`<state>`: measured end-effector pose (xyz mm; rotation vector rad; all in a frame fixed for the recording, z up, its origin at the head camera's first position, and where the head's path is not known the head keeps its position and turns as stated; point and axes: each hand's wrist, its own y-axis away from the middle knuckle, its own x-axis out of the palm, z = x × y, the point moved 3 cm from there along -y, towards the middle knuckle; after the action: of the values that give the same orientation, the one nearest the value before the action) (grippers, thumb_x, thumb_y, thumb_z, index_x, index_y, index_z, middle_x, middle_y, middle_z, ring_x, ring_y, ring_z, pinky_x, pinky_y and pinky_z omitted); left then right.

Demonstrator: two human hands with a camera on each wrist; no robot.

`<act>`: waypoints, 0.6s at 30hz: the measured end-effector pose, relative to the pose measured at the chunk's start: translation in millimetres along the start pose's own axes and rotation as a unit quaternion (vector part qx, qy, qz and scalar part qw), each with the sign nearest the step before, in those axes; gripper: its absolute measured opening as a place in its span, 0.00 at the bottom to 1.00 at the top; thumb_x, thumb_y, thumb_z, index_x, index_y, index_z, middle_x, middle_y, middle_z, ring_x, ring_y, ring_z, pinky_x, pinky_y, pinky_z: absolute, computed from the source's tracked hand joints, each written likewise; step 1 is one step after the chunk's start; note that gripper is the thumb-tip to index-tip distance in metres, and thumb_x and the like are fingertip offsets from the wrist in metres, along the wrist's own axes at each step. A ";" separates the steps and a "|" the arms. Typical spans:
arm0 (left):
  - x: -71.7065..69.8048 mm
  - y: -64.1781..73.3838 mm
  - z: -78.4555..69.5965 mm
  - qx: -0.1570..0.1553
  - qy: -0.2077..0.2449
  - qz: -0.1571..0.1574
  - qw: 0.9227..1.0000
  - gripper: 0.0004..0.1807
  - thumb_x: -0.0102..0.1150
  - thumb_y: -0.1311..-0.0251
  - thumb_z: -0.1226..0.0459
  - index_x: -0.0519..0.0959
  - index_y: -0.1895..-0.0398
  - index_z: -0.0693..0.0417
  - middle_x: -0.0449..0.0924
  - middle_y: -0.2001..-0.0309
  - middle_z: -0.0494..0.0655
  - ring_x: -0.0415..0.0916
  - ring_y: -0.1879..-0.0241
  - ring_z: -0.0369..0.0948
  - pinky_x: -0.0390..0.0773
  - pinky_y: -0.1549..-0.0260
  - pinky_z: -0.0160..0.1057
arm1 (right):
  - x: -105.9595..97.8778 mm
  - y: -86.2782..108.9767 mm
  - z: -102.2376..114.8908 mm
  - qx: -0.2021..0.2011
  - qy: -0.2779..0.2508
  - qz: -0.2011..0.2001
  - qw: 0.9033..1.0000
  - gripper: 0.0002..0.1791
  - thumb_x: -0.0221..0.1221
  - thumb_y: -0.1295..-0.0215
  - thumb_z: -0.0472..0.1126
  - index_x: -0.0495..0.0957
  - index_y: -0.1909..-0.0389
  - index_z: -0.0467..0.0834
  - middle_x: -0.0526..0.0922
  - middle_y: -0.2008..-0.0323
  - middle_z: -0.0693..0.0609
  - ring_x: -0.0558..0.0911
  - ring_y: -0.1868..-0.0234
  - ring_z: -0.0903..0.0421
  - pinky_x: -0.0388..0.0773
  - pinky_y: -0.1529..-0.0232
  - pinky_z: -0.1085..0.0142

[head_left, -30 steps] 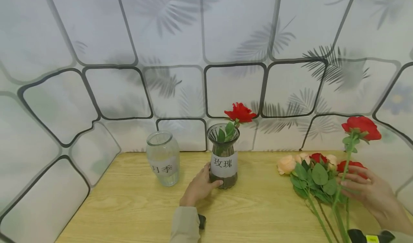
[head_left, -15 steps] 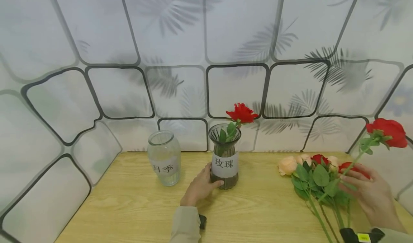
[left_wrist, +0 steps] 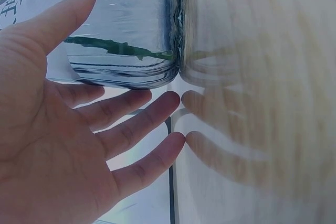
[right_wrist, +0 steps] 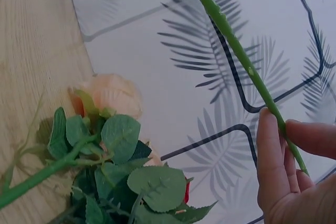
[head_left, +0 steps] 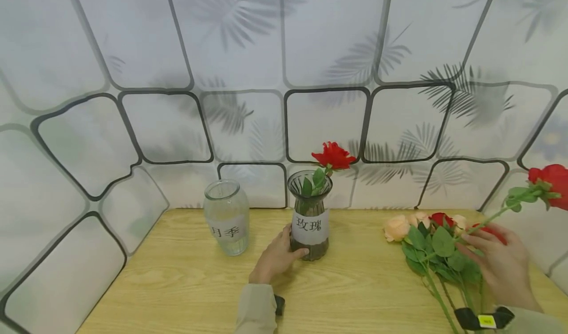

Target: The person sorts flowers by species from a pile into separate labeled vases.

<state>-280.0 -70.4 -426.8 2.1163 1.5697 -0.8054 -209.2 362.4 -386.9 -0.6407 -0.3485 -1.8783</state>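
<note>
A dark glass vase [head_left: 309, 247] with a paper label stands on the table, holding one red rose [head_left: 334, 155]. My left hand [head_left: 276, 259] rests against the vase's lower left side, thumb in front. In the left wrist view its fingers [left_wrist: 139, 135] are spread and nearly straight beside the glass, and the cut stem [left_wrist: 121, 49] shows through. At the right, my right hand [head_left: 501, 260] pinches the green stem [right_wrist: 236, 51] of another red rose [head_left: 551, 183] between thumb and fingers. This rose leans right, its bloom partly beyond the head view's edge.
A clear glass vase [head_left: 226, 215] with a label stands left of the dark one. Peach and red flowers [head_left: 397, 228] with green leaves [head_left: 441, 242] lie in a bunch at the right, stems toward me. A patterned wall covering [head_left: 248, 127] rises behind the table [head_left: 177, 284].
The rose in my right hand has tipped over from near upright, its bloom swinging right and slightly down. That hand has shifted slightly left. My left hand stays at the dark vase.
</note>
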 end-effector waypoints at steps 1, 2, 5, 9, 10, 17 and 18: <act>0.0 0.0 -0.2 0.001 0.000 -0.001 1.000 0.48 0.65 0.32 0.53 0.50 0.22 0.67 0.59 0.26 0.67 0.60 0.28 0.61 0.62 0.32 0.63 | 1.7 -0.2 0.0 0.003 -0.003 0.000 1.000 0.30 0.51 0.35 0.14 0.60 0.42 0.47 0.78 0.63 0.51 0.86 0.64 0.55 0.88 0.66 0.59; 0.1 -0.1 -0.2 0.001 0.000 -0.001 1.000 0.48 0.65 0.32 0.53 0.50 0.22 0.67 0.59 0.26 0.67 0.60 0.28 0.61 0.63 0.32 0.63 | 3.4 -0.6 0.1 0.007 -0.001 -0.002 1.000 0.30 0.51 0.34 0.14 0.60 0.42 0.48 0.77 0.63 0.52 0.86 0.64 0.56 0.88 0.66 0.60; 0.5 -0.4 -0.5 0.002 0.000 -0.002 1.000 0.48 0.65 0.32 0.53 0.50 0.22 0.68 0.59 0.26 0.67 0.60 0.28 0.61 0.62 0.32 0.63 | 8.0 -0.9 0.9 0.014 -0.008 -0.004 1.000 0.30 0.51 0.34 0.15 0.60 0.42 0.47 0.75 0.63 0.51 0.86 0.64 0.56 0.88 0.65 0.59; 1.4 -1.0 -0.8 0.003 0.001 -0.001 1.000 0.48 0.65 0.32 0.53 0.50 0.22 0.68 0.59 0.26 0.67 0.60 0.28 0.61 0.62 0.32 0.63 | 14.7 0.3 0.5 0.017 -0.018 -0.005 1.000 0.30 0.53 0.34 0.15 0.61 0.42 0.47 0.77 0.64 0.50 0.85 0.64 0.55 0.88 0.64 0.58; 1.6 -1.2 -0.7 0.004 0.001 -0.001 1.000 0.48 0.65 0.32 0.53 0.50 0.22 0.68 0.59 0.26 0.67 0.60 0.28 0.61 0.63 0.32 0.63 | 16.4 0.6 0.0 0.016 -0.014 -0.008 1.000 0.30 0.55 0.35 0.16 0.61 0.42 0.47 0.77 0.64 0.50 0.85 0.64 0.55 0.88 0.64 0.58; 1.4 -0.3 -0.1 -0.002 0.001 -0.001 1.000 0.49 0.65 0.32 0.52 0.50 0.22 0.67 0.58 0.26 0.67 0.59 0.28 0.61 0.61 0.32 0.64 | 31.0 2.2 -3.5 0.022 -0.026 -0.004 0.999 0.29 0.54 0.34 0.17 0.60 0.44 0.47 0.78 0.66 0.51 0.84 0.68 0.56 0.88 0.66 0.58; 1.3 -0.1 -0.3 -0.002 0.001 -0.001 1.000 0.49 0.65 0.32 0.52 0.50 0.22 0.67 0.58 0.25 0.67 0.59 0.28 0.61 0.61 0.31 0.64 | 32.7 2.5 -4.1 0.023 -0.028 -0.005 0.999 0.28 0.54 0.34 0.17 0.59 0.44 0.47 0.78 0.67 0.52 0.84 0.68 0.56 0.88 0.66 0.58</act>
<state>-279.9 -69.3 -427.4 2.1143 1.5728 -0.7993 -217.3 334.3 -371.4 -0.6632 -0.4304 -1.8602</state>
